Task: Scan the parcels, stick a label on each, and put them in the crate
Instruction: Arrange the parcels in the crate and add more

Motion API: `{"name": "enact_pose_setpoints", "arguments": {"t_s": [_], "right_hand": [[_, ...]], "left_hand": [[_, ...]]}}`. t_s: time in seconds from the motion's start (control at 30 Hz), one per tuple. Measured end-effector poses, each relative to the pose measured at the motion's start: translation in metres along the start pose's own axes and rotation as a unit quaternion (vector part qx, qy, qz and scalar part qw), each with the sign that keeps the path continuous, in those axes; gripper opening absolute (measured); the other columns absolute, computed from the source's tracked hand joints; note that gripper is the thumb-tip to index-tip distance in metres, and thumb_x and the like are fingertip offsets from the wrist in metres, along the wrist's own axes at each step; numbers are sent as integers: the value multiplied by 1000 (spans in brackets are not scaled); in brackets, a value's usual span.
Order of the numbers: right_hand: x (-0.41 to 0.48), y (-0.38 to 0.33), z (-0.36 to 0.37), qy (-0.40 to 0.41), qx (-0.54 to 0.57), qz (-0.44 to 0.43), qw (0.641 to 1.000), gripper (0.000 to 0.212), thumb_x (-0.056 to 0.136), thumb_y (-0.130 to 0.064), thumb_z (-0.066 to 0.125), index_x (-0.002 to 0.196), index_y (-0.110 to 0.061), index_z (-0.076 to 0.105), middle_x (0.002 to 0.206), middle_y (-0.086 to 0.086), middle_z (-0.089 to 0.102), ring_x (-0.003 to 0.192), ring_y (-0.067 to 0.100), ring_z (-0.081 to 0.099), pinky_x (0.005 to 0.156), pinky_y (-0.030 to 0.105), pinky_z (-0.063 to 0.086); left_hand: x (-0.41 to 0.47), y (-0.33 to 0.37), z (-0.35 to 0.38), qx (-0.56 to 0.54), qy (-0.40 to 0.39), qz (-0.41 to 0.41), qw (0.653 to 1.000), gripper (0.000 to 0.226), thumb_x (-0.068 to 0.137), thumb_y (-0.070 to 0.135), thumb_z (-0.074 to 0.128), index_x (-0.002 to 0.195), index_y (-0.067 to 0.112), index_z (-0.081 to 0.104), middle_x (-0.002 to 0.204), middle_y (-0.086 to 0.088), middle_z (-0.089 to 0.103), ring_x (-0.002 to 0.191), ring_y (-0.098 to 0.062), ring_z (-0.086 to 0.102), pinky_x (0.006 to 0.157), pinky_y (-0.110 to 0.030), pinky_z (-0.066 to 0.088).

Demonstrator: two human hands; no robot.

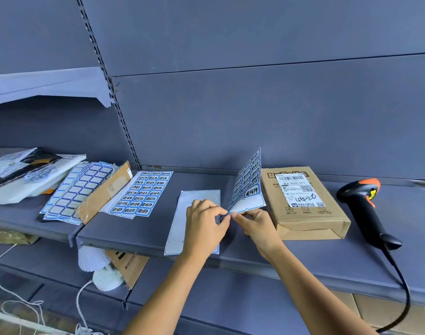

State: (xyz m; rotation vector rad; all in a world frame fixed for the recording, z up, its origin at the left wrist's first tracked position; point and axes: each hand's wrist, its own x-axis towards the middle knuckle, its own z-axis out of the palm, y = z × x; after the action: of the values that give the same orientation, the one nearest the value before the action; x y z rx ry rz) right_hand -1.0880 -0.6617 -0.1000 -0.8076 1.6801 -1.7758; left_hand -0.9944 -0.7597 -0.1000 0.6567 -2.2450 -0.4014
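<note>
A brown cardboard parcel (305, 204) with a white shipping slip lies on the grey shelf (254, 252), right of centre. Just left of it a sheet of blue-bordered labels (248, 184) stands curled upright. My right hand (254, 224) pinches the sheet's lower corner. My left hand (204, 223) meets it there, fingertips pinched on a label at that corner. Under my left hand lies an emptied white backing sheet (194, 201). A black and orange barcode scanner (366, 209) rests on the shelf to the parcel's right, its cable hanging over the front edge.
Another full label sheet (143, 195) lies left of centre. Beyond it are blank label sheets (76, 189), a flat cardboard piece (105, 192) and several plastic mail bags (25, 175). On the lower shelf sit a white power strip (107, 278) and a box (129, 264). No crate is visible.
</note>
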Motion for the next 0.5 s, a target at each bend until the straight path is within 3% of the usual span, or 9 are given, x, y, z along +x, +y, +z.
{"name": "enact_pose_setpoints", "arguments": {"t_s": [0.2,0.5], "right_hand": [[0,1,1,-10,-18,-16,1000,34,93,-10,60,60,-20,57,41,-14,44,41,1,29,46,13,25],[-2,-3,0,-24,-34,-25,999,33,94,-6,56,64,-19,57,41,-17,49,40,-4,42,48,8,33]], "left_hand": [[0,-1,-4,-26,-33,-40,998,6,78,24,72,76,19,75,75,2,62,83,-22,52,78,-31,40],[3,4,-4,-26,-48,-55,997,9,78,17,71,70,15,73,74,-3,61,81,-24,51,76,-33,41]]}}
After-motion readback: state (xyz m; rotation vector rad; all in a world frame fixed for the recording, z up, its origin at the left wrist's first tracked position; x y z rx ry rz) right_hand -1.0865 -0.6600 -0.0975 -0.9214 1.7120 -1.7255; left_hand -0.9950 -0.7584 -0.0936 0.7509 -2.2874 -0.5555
